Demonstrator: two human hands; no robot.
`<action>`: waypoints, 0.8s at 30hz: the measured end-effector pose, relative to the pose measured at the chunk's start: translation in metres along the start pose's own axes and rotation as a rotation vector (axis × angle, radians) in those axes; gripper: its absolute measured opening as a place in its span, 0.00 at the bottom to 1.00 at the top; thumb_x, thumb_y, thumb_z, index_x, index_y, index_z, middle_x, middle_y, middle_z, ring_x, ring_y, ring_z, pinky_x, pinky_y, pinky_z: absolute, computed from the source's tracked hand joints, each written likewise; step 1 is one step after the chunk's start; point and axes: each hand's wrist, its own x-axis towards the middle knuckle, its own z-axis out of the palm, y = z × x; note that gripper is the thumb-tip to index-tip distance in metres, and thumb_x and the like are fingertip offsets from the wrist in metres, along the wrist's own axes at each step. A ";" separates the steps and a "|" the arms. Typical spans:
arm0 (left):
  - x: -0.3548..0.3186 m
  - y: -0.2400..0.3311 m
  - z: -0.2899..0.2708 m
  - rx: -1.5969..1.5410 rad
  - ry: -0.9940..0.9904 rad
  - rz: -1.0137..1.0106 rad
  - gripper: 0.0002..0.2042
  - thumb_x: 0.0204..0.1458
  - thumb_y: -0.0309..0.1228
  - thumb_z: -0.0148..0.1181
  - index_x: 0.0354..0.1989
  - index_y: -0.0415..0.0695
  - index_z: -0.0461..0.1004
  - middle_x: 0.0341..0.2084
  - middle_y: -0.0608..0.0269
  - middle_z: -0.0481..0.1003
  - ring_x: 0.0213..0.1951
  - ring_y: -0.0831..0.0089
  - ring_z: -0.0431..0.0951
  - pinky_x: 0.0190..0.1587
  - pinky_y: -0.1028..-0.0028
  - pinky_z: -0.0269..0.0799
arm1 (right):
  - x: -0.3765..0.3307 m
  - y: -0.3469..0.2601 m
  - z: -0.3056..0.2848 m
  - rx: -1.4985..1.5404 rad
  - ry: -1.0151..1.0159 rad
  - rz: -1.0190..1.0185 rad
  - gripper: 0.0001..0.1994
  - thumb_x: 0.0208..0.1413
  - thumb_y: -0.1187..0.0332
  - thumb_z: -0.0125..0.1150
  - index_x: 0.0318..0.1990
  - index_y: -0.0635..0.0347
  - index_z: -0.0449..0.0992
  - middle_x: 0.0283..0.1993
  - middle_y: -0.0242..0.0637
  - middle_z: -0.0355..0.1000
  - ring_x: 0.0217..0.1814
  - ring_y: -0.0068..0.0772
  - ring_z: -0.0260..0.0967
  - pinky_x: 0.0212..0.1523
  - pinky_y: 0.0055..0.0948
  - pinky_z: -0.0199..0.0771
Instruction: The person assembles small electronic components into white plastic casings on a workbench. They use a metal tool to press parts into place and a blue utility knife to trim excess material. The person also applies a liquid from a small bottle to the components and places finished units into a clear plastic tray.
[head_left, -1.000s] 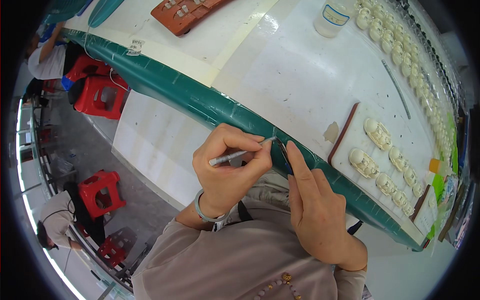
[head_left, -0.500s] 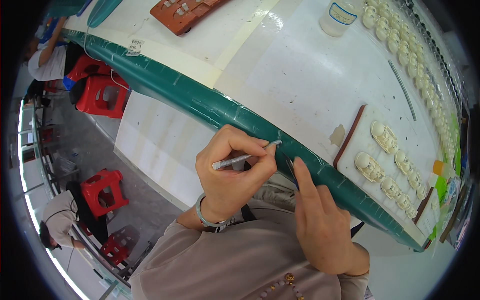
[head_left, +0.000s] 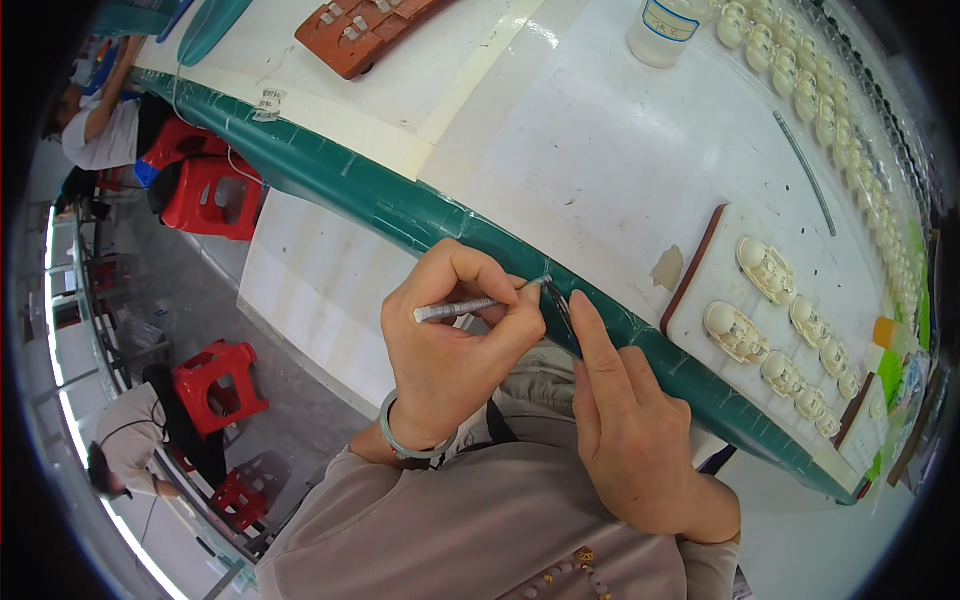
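My left hand (head_left: 450, 345) pinches a thin grey, banded rod (head_left: 452, 309) between thumb and fingertips, with the pale end sticking out toward the left and the other end just past the fingertips. My right hand (head_left: 637, 445) is closed around a slim, dark, pointed tool (head_left: 565, 326), its index finger stretched along it. Whether it is tweezers or a blade I cannot tell. The tool's tip is at the rod's far end and seems to touch it. Both hands are over the table's green padded edge (head_left: 455, 228).
At the right, a white board (head_left: 700, 285) bears several cream-coloured figure-like parts (head_left: 737, 333). Another grey rod (head_left: 805, 172) lies beyond it. Further back are a labelled clear cup (head_left: 656, 50), a reddish-brown block (head_left: 350, 45) and rows of cream parts (head_left: 805, 100). Red stools (head_left: 210, 198) and two people are at left.
My right hand has moved up and left, bringing the tool's tip from a gap beside the rod to its end. The left hand has shifted slightly left with the rod.
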 end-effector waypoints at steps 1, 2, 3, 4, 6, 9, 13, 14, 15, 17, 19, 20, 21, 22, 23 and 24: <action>0.000 0.002 0.000 0.005 -0.005 -0.007 0.09 0.41 0.16 0.62 0.22 0.39 0.67 0.19 0.66 0.72 0.20 0.87 0.71 0.23 0.87 0.65 | -0.001 -0.001 0.002 -0.032 0.007 0.001 0.29 0.46 0.78 0.55 0.60 0.68 0.61 0.23 0.32 0.58 0.14 0.25 0.59 0.16 0.24 0.67; 0.000 0.003 0.000 0.010 -0.010 -0.013 0.09 0.41 0.16 0.62 0.23 0.39 0.67 0.19 0.66 0.72 0.21 0.87 0.71 0.23 0.87 0.65 | -0.002 -0.001 0.003 -0.064 0.014 0.003 0.29 0.46 0.78 0.55 0.60 0.68 0.61 0.23 0.32 0.58 0.14 0.24 0.59 0.16 0.24 0.67; 0.000 0.003 0.000 0.007 -0.011 -0.012 0.09 0.41 0.16 0.62 0.23 0.39 0.67 0.19 0.66 0.72 0.21 0.87 0.71 0.23 0.87 0.65 | -0.002 -0.001 0.003 -0.057 0.020 0.004 0.29 0.46 0.78 0.55 0.60 0.68 0.61 0.23 0.32 0.58 0.14 0.24 0.59 0.16 0.24 0.67; 0.000 0.003 0.000 0.005 -0.014 -0.010 0.09 0.41 0.16 0.62 0.23 0.39 0.66 0.19 0.66 0.73 0.21 0.87 0.71 0.23 0.87 0.65 | -0.001 -0.002 0.002 -0.050 0.026 0.007 0.29 0.46 0.79 0.55 0.60 0.68 0.61 0.23 0.32 0.58 0.14 0.24 0.59 0.16 0.23 0.67; 0.001 0.004 0.000 -0.006 -0.027 -0.021 0.09 0.41 0.16 0.62 0.23 0.39 0.67 0.20 0.66 0.73 0.20 0.86 0.72 0.23 0.86 0.65 | -0.002 -0.003 -0.001 -0.067 0.029 0.023 0.28 0.46 0.78 0.54 0.59 0.67 0.62 0.23 0.32 0.58 0.14 0.24 0.59 0.17 0.24 0.67; 0.004 0.006 0.000 -0.017 -0.072 -0.064 0.08 0.42 0.16 0.61 0.24 0.38 0.67 0.20 0.65 0.73 0.21 0.86 0.72 0.23 0.86 0.65 | -0.006 -0.005 -0.020 -0.173 0.024 0.080 0.27 0.48 0.77 0.56 0.59 0.63 0.63 0.25 0.34 0.62 0.18 0.28 0.62 0.21 0.28 0.69; 0.005 0.007 -0.006 0.001 -0.107 -0.079 0.05 0.43 0.17 0.60 0.27 0.37 0.69 0.21 0.65 0.74 0.22 0.85 0.72 0.24 0.86 0.66 | 0.017 0.005 -0.068 -0.293 0.105 0.083 0.25 0.52 0.76 0.56 0.59 0.55 0.64 0.29 0.42 0.70 0.25 0.41 0.69 0.28 0.34 0.70; 0.004 0.007 -0.008 0.004 -0.108 -0.067 0.05 0.44 0.17 0.59 0.27 0.36 0.69 0.21 0.65 0.74 0.22 0.85 0.73 0.25 0.86 0.66 | 0.030 0.012 -0.078 -0.311 0.135 0.032 0.23 0.53 0.75 0.55 0.59 0.54 0.64 0.30 0.43 0.71 0.26 0.42 0.69 0.29 0.34 0.70; 0.002 0.009 -0.010 -0.002 -0.081 -0.091 0.05 0.44 0.17 0.59 0.28 0.36 0.70 0.21 0.65 0.74 0.23 0.85 0.73 0.25 0.86 0.66 | 0.049 0.019 -0.086 -0.387 0.076 -0.053 0.22 0.53 0.76 0.54 0.57 0.54 0.66 0.32 0.41 0.71 0.28 0.42 0.70 0.29 0.34 0.70; 0.005 0.012 -0.010 -0.023 -0.092 -0.128 0.05 0.43 0.17 0.58 0.28 0.36 0.70 0.21 0.64 0.74 0.23 0.85 0.72 0.25 0.86 0.66 | 0.079 0.036 -0.098 -0.525 0.026 -0.174 0.19 0.52 0.77 0.53 0.54 0.56 0.68 0.36 0.39 0.71 0.32 0.41 0.70 0.32 0.33 0.70; 0.008 0.016 -0.006 -0.016 -0.125 -0.113 0.05 0.43 0.16 0.58 0.28 0.36 0.70 0.21 0.65 0.74 0.23 0.86 0.72 0.26 0.86 0.66 | 0.103 0.065 -0.098 -0.624 0.010 -0.308 0.18 0.51 0.78 0.53 0.51 0.57 0.70 0.40 0.38 0.71 0.36 0.40 0.70 0.35 0.32 0.71; 0.008 0.017 -0.007 -0.003 -0.115 -0.110 0.05 0.42 0.16 0.58 0.28 0.36 0.70 0.21 0.65 0.73 0.23 0.86 0.72 0.26 0.86 0.66 | 0.114 0.076 -0.094 -0.623 0.018 -0.372 0.18 0.50 0.78 0.53 0.51 0.57 0.70 0.42 0.37 0.71 0.38 0.39 0.70 0.38 0.32 0.71; 0.008 0.015 -0.006 0.013 -0.124 -0.083 0.05 0.42 0.16 0.58 0.28 0.37 0.70 0.21 0.66 0.73 0.23 0.86 0.71 0.26 0.86 0.66 | 0.120 0.087 -0.090 -0.629 0.028 -0.418 0.18 0.49 0.78 0.53 0.50 0.58 0.71 0.44 0.37 0.70 0.41 0.39 0.70 0.40 0.32 0.71; 0.008 0.011 -0.006 0.029 -0.125 -0.061 0.05 0.42 0.16 0.58 0.27 0.37 0.70 0.21 0.66 0.73 0.23 0.86 0.71 0.26 0.86 0.66 | 0.126 0.094 -0.085 -0.632 0.033 -0.470 0.18 0.49 0.78 0.53 0.49 0.58 0.71 0.45 0.36 0.70 0.43 0.39 0.69 0.43 0.31 0.71; 0.008 0.009 -0.007 0.045 -0.129 -0.038 0.05 0.42 0.16 0.58 0.27 0.37 0.70 0.20 0.67 0.72 0.23 0.86 0.71 0.26 0.86 0.66 | 0.129 0.098 -0.081 -0.629 0.032 -0.460 0.17 0.49 0.78 0.53 0.49 0.58 0.72 0.46 0.36 0.70 0.45 0.38 0.69 0.45 0.32 0.70; 0.008 0.009 -0.007 0.046 -0.126 -0.047 0.05 0.42 0.16 0.58 0.27 0.37 0.69 0.20 0.67 0.72 0.23 0.87 0.71 0.26 0.86 0.66 | 0.133 0.101 -0.077 -0.626 0.026 -0.457 0.17 0.49 0.77 0.54 0.49 0.58 0.72 0.46 0.36 0.70 0.46 0.38 0.68 0.47 0.32 0.70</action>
